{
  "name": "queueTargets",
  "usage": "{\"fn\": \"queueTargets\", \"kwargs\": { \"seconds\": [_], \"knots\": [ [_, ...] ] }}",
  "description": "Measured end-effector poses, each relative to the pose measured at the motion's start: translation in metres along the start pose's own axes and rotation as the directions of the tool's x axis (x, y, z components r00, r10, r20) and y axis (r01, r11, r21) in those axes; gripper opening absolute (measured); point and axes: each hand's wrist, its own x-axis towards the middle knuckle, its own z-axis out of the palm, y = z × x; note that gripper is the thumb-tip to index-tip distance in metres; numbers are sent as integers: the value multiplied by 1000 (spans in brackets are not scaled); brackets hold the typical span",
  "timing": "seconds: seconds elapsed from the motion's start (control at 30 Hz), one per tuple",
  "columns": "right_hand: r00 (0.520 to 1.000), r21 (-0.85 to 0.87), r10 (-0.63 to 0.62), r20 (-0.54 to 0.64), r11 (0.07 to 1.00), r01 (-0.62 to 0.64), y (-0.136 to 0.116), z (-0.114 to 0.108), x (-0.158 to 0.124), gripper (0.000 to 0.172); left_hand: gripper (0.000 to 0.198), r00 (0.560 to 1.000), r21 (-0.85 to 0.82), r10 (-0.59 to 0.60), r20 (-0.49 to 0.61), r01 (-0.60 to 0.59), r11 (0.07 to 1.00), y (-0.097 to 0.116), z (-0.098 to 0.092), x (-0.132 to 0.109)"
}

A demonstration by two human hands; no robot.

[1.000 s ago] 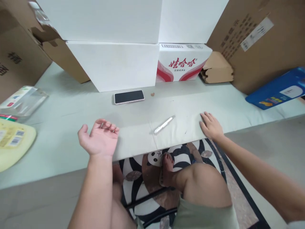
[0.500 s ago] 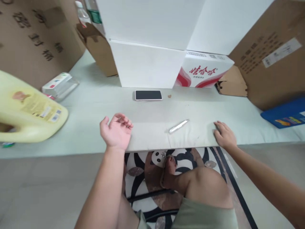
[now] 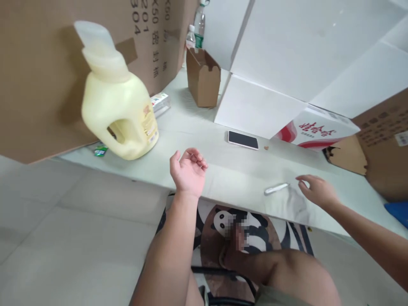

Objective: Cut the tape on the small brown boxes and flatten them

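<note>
My left hand (image 3: 190, 173) rests palm up near the front edge of the table (image 3: 219, 187), its fingers loosely curled and nothing in it. Over the right part of the table is my right hand (image 3: 315, 190), with thumb and fingertips apart and nothing between them. Just left of its fingertips lies a white pen-like tool (image 3: 276, 188), possibly a utility knife; I cannot tell which. A phone (image 3: 242, 140) with a dark screen lies flat farther back, between the two hands.
A large pale yellow jug (image 3: 127, 106) stands at the left before a big cardboard box (image 3: 41, 76). Behind are a clear plastic box (image 3: 162, 104), a small open carton (image 3: 204, 80) and bottles (image 3: 199, 25). White boxes (image 3: 258, 102) and a red-and-white carton (image 3: 315, 129) line the back.
The view has swung left, so the whole jug now shows. My right hand has lifted and come closer to the white tool. My left hand keeps its palm-up pose.
</note>
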Motion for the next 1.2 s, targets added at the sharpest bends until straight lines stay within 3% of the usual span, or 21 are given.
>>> {"fn": "queueTargets", "kwargs": {
  "seconds": [0.1, 0.17, 0.23, 0.37, 0.5, 0.57, 0.7, 0.77, 0.87, 0.93, 1.07, 1.13, 1.2],
  "knots": [
    [977, 68, -208, -48, 975, 211, -88, 0, 50, 33, 38, 1000, -73, -6, -22, 4, 997, 8, -4, -2],
    [909, 104, -404, -105, 904, 414, -158, -3, 85, 30, 36, 1000, -112, -15, -25, 12, 994, 11, -6, -2],
    [873, 102, -484, -60, 867, 487, -228, -9, 121, 29, 34, 999, -125, -29, -20, 26, 992, 12, -8, -2],
    [875, 113, -482, -29, 869, 482, -338, -26, 195, 42, 34, 998, -112, -69, -1, 69, 991, 12, -8, 1],
    [900, 191, -389, -196, 885, 424, -394, -41, 259, 53, 36, 991, -132, -133, -25, 129, 983, 10, -3, 8],
    [920, 253, -293, -259, 899, 358, -407, -47, 280, 58, 38, 988, -141, -148, -36, 141, 980, 9, 0, 12],
    [967, 225, -201, -154, 946, 233, -413, -52, 293, 71, 40, 989, -153, -147, -24, 142, 978, 7, 1, 16],
    [968, 161, -208, -139, 960, 230, -411, -53, 285, 62, 40, 990, -142, -143, -6, 140, 980, 8, 0, 15],
    [963, 94, -236, -129, 964, 249, -405, -55, 261, 27, 39, 993, -120, -119, 7, 119, 986, 8, -1, 12],
    [951, 75, -284, -121, 953, 294, -398, -59, 236, 16, 39, 996, -95, -89, 16, 90, 991, 7, -2, 9],
    [916, 67, -379, -131, 919, 390, -358, -71, 158, 25, 35, 992, 60, 107, -62, -103, 993, 3, -9, 11],
    [880, 106, -430, -203, 884, 456, -322, -76, 105, 26, 27, 932, 240, 322, -168, -278, 930, 2, -14, 15],
    [811, 183, -443, -383, 824, 537, -282, -76, 46, 25, 18, 812, 424, 548, -199, -433, 795, 3, -19, 17]
  ]
}}
